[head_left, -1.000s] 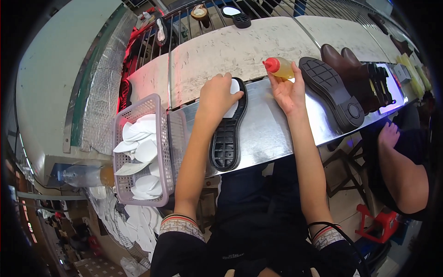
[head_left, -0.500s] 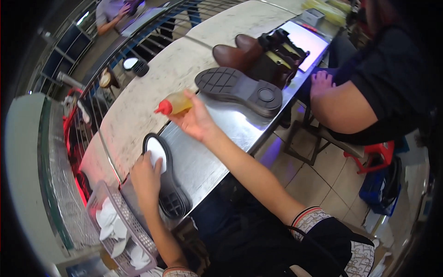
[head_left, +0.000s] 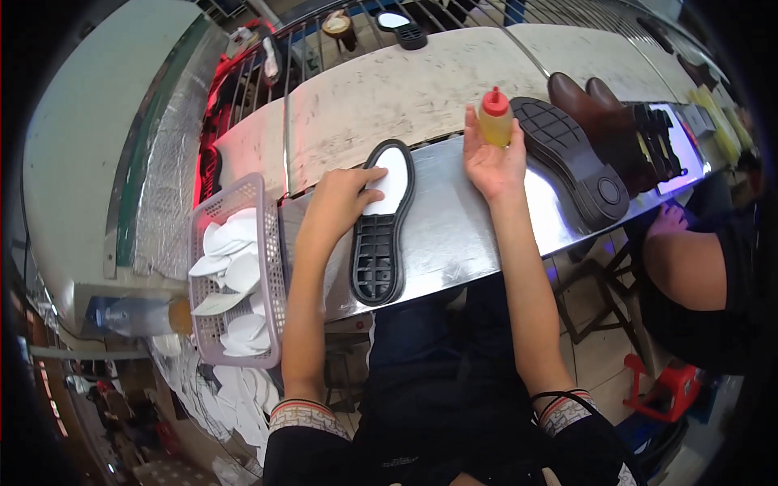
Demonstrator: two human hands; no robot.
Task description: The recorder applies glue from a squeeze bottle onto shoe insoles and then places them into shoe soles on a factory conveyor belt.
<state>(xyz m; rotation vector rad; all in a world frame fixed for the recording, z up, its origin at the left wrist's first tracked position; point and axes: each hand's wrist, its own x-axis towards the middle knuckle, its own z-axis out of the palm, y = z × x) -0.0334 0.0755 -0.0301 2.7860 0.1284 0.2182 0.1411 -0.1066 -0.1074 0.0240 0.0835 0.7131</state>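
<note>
Head view: black sole [head_left: 376, 255] is lying on tabletop [head_left: 450, 227], long axis and toe pointing away; left hand [head_left: 336, 202] is resting, spread, on its white insert [head_left: 393, 174]; right hand [head_left: 496, 168] is pinching bottle [head_left: 495, 128].

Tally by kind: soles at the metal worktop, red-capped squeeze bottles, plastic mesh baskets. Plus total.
Soles: 2 (black sole by the left hand, tread-up sole)
Squeeze bottle: 1
Mesh basket: 1
Total: 4
</note>
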